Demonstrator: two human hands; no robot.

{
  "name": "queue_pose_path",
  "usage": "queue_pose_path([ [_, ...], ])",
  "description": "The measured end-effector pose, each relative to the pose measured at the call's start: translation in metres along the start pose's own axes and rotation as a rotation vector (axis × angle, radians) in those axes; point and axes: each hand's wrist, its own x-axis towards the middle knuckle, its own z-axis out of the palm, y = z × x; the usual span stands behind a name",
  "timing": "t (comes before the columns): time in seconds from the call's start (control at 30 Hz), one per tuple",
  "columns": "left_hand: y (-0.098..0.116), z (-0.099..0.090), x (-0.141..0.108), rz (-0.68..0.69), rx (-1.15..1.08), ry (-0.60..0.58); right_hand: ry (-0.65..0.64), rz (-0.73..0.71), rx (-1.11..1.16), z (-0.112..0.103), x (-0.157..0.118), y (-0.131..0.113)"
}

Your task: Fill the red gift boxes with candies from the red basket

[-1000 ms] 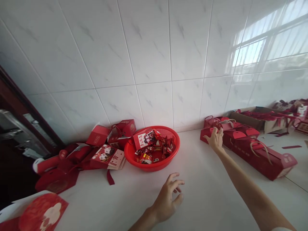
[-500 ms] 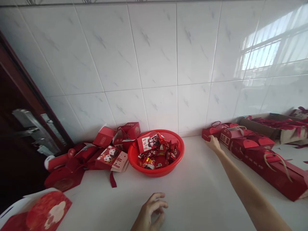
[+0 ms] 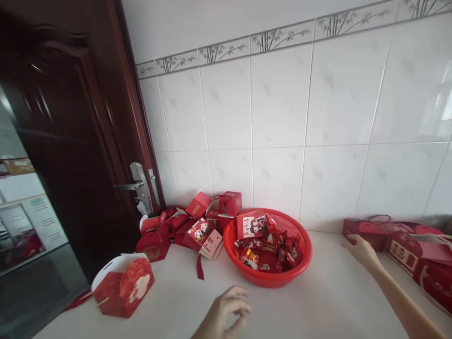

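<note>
My right hand (image 3: pixel 363 255) is stretched out to the right, its fingers extended at the front of a red gift box (image 3: pixel 369 230) by the tiled wall; no grip on the box shows. My left hand (image 3: pixel 229 313) hovers over the white table (image 3: pixel 296 310), fingers loosely curled and apart, with nothing in them. Beyond it sits a red plastic basket (image 3: pixel 268 282) holding red-wrapped candies (image 3: pixel 287 249). A red printed box (image 3: pixel 251 226) lies on top, against the basket's back left side.
Several folded and half-folded red boxes (image 3: pixel 155 245) are heaped left of the basket. An open red box (image 3: pixel 123 287) stands at the table's left edge. More filled-out boxes (image 3: pixel 406 249) line the right side. A dark door (image 3: pixel 95 141) stands at the left.
The view has swung left and up, showing more of the door. My right hand has drawn slightly off the gift box, its fingers straightening. My left hand stays loosely curled.
</note>
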Motion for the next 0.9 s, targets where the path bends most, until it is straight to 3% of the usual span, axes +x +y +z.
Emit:
queue_pose_path([
  [0.1,0.009,-0.039,0.019,0.031,0.096,0.206,-0.097,0.025,0.198,-0.011,-0.007,-0.012],
  [0.17,0.007,-0.067,0.043,0.068,0.126,0.325,-0.092,-0.001,0.332,-0.024,-0.012,-0.027],
  [0.3,-0.018,-0.111,0.104,0.115,0.227,0.628,-0.065,-0.106,0.587,-0.045,-0.031,-0.066],
  [0.37,-0.036,-0.122,0.133,0.084,0.295,0.693,-0.069,-0.178,0.697,-0.047,-0.044,-0.085],
  [0.5,-0.075,-0.123,0.176,-0.013,0.376,0.741,-0.123,-0.315,0.840,-0.037,-0.068,-0.106],
  [0.63,-0.102,-0.112,0.194,-0.090,0.404,0.727,-0.241,-0.409,0.841,-0.029,-0.081,-0.111],
  [0.73,-0.105,-0.106,0.196,-0.133,0.393,0.690,-0.272,-0.418,0.832,-0.031,-0.086,-0.114],
  [0.9,-0.090,-0.108,0.198,-0.123,0.424,0.674,-0.334,-0.390,0.804,-0.035,-0.099,-0.126],
])
